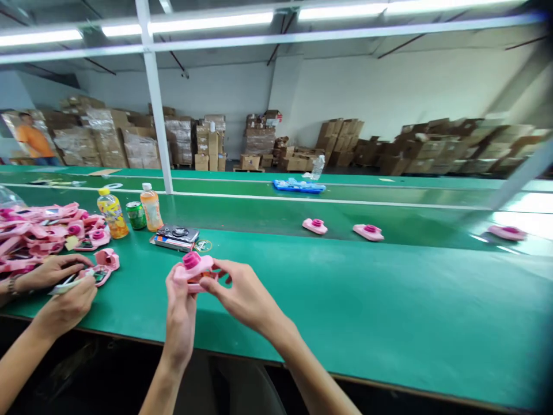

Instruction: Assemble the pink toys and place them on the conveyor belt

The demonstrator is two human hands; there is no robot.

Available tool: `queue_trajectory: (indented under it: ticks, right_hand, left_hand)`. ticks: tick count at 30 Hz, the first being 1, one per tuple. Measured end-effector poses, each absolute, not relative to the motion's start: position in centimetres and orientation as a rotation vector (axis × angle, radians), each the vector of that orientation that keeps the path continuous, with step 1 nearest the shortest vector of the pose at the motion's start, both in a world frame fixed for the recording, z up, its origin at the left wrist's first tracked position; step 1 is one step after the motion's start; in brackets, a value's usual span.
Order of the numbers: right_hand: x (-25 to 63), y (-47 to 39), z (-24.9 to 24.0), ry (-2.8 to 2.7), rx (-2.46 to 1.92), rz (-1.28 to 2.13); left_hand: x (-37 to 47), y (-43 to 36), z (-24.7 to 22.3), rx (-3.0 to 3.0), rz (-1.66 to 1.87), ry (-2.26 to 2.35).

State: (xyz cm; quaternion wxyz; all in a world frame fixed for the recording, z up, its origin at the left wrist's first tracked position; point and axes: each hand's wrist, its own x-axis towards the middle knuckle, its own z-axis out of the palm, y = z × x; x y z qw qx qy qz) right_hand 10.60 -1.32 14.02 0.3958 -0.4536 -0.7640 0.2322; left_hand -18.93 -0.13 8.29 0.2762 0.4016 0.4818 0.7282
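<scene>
Head view: pink casing between fingers; inside mostly hidden

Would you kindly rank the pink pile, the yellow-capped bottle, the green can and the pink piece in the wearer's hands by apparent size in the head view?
1. Pink pile
2. Yellow-capped bottle and pink piece: too alike to rank; the wearer's fingers partly cover the piece
3. Green can
</scene>
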Motion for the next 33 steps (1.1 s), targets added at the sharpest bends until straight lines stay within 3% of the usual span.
queue_trajectory:
  ticks: [9, 18, 33]
  right_hand:
    - [10.1, -2.1, 8.1, -1.639, -1.203, 0.722]
    - [11.4, -0.9, 5.3, -1.504, -0.993, 1.144]
    - [11.4, -3.1, 4.2, -1.411, -1.083, 0.776]
  left_hand:
    - [-2.9, -1.9, 2.6, 0.949, 1.811, 0.950]
    - [0.0, -1.5, 2.3, 0.770, 1.793, 0.745]
    - [3.6, -0.7, 2.7, 0.617, 1.845, 0.913]
